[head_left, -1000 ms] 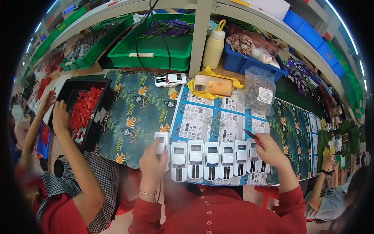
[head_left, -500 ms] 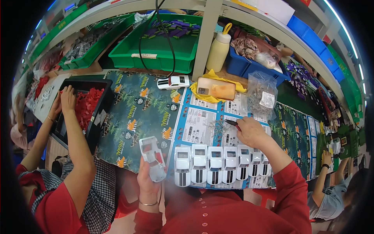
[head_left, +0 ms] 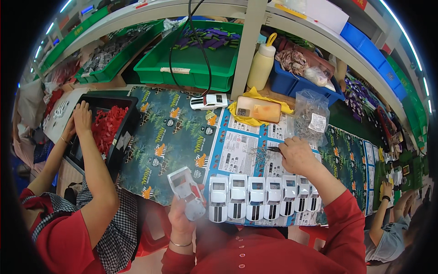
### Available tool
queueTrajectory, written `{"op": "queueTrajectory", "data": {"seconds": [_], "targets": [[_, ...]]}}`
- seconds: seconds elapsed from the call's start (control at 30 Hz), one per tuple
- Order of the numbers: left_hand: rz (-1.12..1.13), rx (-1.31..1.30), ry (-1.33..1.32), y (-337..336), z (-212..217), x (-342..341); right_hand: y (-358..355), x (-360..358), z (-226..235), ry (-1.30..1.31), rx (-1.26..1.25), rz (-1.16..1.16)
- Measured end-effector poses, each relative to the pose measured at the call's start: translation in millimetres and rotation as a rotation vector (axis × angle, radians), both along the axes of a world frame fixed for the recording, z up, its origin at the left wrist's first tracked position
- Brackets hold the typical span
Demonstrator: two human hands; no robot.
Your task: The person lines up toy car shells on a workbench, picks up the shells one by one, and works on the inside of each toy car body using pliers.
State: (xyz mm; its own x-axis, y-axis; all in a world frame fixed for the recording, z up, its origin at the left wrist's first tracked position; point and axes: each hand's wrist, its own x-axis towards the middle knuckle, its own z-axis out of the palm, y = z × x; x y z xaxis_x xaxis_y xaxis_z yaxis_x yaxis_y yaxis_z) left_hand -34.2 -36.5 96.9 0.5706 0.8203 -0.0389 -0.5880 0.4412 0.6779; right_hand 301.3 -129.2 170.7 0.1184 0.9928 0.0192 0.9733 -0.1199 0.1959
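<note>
My left hand holds up a white toy car body shell at the table's front edge, its hollow inside showing, with red bits within. Pinched in my right hand is a dark, pointed tool, apparently tweezers. Its tip is beside a small pile of thin metal pins on the printed sheet. Between the hands, several white toy cars with black stripes stand in a row along the front edge. Farther back lies one more white toy car.
A phone rests on a yellow cloth, beside a clear bag of pins. Behind stand a pale bottle, a blue bin and a green tray. At left, a co-worker's hands reach into a black tray of red parts.
The car shell in my left hand has tilted a little to the left. My right hand stays by the pins with its tool. The whole view has shifted slightly.
</note>
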Motion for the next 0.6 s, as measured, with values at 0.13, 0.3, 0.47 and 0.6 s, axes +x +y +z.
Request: {"op": "queueTrajectory", "data": {"seconds": [0.13, 0.3, 0.47, 0.6], "targets": [[0.009, -0.005, 0.019, -5.7, 6.8, 1.6, 0.2, 3.8, -6.4, -0.035, -0.028, 0.028], [-0.035, 0.039, 0.004, -12.1, 12.1, 5.8, -17.2, 5.6, 1.4, 0.018, -0.027, -0.066], [-0.134, 0.089, 0.009, -19.5, 19.2, 28.4, -40.9, -0.6, 19.6, 0.232, -0.003, -0.262], [-0.272, 0.111, 0.034, -29.1, 29.2, 56.4, -54.7, -8.4, 26.8, 0.266, -0.017, -0.304]]}}
